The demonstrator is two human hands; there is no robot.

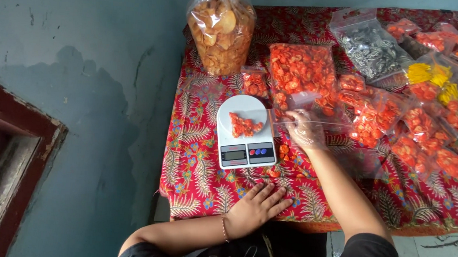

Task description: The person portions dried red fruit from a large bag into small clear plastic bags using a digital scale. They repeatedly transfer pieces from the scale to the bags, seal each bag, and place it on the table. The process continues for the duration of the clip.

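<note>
While the left hand (255,210) lies flat and open, palm down, on the red patterned cloth (198,180) near the front edge of the bench, the right hand (305,129) reaches forward in a thin clear glove and has its fingers closed around the mouth of a small clear bag (294,121). That bag stretches leftward from the hand to the white kitchen scale (245,132), where a little heap of orange-red snack pieces (244,125) sits on the round white platform. The heap is just left of the gloved hand, and well ahead of the resting left hand, which holds nothing.

A few loose orange-red pieces (284,150) lie on the cloth just right of the scale's display, below the gloved hand. Directly behind the right hand stands a large flat bag of orange-red pieces (302,74), and behind the scale a tall bag of pale tan chips (221,28) sits at the far left corner. Right of the arm, many filled small bags (421,142) crowd the cloth all the way to the right edge.

Open cloth remains left of the scale up to the bench's left edge, which drops beside a blue-grey wall (82,80), and in a strip along the front edge around the left hand.
</note>
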